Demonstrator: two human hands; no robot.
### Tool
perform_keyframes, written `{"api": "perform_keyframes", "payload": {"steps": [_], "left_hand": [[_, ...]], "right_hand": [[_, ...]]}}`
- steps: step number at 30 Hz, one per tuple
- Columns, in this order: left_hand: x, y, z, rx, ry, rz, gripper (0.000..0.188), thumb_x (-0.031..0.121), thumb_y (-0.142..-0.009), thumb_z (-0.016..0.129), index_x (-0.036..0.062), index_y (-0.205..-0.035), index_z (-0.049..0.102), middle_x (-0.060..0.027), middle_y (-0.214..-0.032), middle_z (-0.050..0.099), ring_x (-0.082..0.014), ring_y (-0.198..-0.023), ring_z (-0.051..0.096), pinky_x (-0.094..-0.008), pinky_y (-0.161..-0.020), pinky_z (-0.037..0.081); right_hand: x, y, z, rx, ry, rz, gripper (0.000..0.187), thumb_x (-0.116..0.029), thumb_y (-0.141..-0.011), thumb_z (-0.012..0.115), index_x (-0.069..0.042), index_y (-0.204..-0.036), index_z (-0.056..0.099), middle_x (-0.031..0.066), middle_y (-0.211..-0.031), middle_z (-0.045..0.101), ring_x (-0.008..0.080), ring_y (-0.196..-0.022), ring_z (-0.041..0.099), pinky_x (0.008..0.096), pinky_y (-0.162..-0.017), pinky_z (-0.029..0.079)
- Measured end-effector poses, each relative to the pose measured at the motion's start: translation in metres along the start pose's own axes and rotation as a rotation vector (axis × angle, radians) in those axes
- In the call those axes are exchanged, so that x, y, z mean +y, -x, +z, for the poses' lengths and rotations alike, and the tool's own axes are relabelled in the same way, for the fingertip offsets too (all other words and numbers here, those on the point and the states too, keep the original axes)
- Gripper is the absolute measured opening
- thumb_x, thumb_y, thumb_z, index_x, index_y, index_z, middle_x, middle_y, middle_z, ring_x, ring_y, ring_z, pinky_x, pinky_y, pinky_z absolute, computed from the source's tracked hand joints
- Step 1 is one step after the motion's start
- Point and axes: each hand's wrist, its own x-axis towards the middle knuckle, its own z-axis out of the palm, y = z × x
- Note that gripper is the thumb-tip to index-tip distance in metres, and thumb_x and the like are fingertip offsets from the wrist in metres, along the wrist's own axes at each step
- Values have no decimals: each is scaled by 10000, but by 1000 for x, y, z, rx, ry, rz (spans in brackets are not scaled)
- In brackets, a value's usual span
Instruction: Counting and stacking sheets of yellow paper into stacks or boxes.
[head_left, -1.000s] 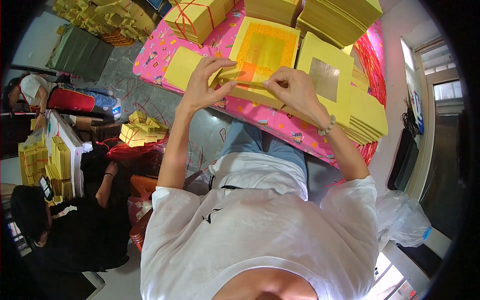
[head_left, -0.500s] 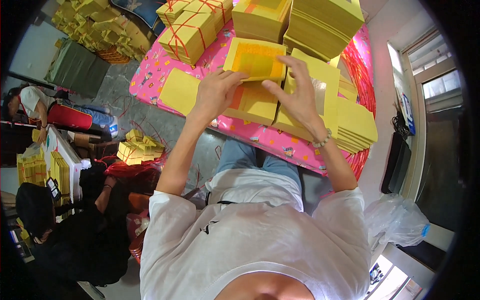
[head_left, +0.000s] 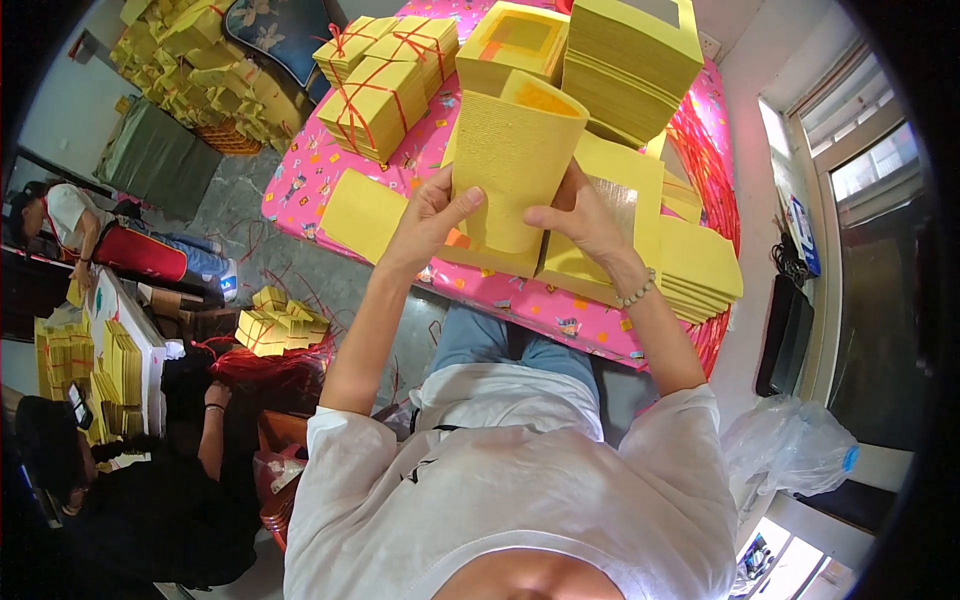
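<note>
Between my two hands a small sheaf of yellow paper [head_left: 515, 160] is raised and bent, its far edge curling over to show an orange patch. My left hand [head_left: 435, 215] grips its left side with the thumb on the near face. On the right side, my right hand [head_left: 580, 210] holds it the same way, thumb in front and fingers behind. Under the sheaf lies a yellow paper stack [head_left: 490, 258], mostly covered. Right of it sits another stack with a shiny patch [head_left: 612, 205]. A flat yellow pile [head_left: 362, 215] lies by my left hand.
Tied yellow bundles [head_left: 375, 110] and tall stacks [head_left: 630, 75] stand at the back of the pink table cover [head_left: 300, 170]. Red ties [head_left: 705, 165] hang along the right edge. At left, one person [head_left: 140, 520] in black and another [head_left: 75, 215] work at a white table [head_left: 150, 345].
Both hands have closed on the paper and lifted it from the stack, bending it upright. Before, my fingers were spread over the top sheet. The person in black has shifted leftward.
</note>
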Motion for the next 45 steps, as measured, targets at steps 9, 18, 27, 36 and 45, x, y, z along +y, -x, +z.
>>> {"api": "perform_keyframes", "payload": {"steps": [9, 18, 27, 36, 45], "left_hand": [[-12, -4, 9, 271, -919, 348, 264, 91, -843, 641, 0, -1061, 523, -47, -1006, 567, -130, -899, 549, -293, -806, 462], [-3, -5, 26, 157, -102, 118, 467, 27, -845, 615, -1, -1236, 363, -117, -1125, 527, -182, -1033, 538, -330, -902, 444], [7, -12, 39, 105, 46, -73, 457, 69, -934, 477, -25, -1347, 305, -110, -1278, 477, -132, -1162, 463, -279, -966, 391], [2, -18, 34, 76, 93, -171, 411, 61, -904, 530, -2, -1276, 367, -110, -1210, 541, -155, -1125, 511, -293, -940, 418], [-16, -10, 42, 135, -43, 146, 436, 17, -898, 524, -13, -1303, 366, -99, -1207, 532, -148, -1134, 490, -291, -965, 386]], "right_hand": [[-6, 12, 7, 105, 99, 77, 612, -141, -744, 766, 20, -1243, 452, 105, -1159, 586, 174, -1051, 572, 300, -889, 480], [-1, 12, 8, 225, 67, -55, 518, -134, -809, 700, 26, -1231, 445, 110, -1118, 591, 153, -994, 582, 279, -837, 493], [-2, 10, 9, 292, 2, -1, 458, -124, -836, 678, 24, -1213, 464, 107, -1103, 601, 139, -970, 591, 268, -819, 498], [-1, 6, 8, 287, 68, -30, 479, -120, -829, 688, 16, -1221, 449, 102, -1109, 597, 142, -974, 588, 269, -827, 494], [-4, 15, 7, 262, 127, -80, 532, -92, -796, 712, -14, -1248, 444, 82, -1123, 593, 142, -1010, 575, 276, -855, 480]]}}
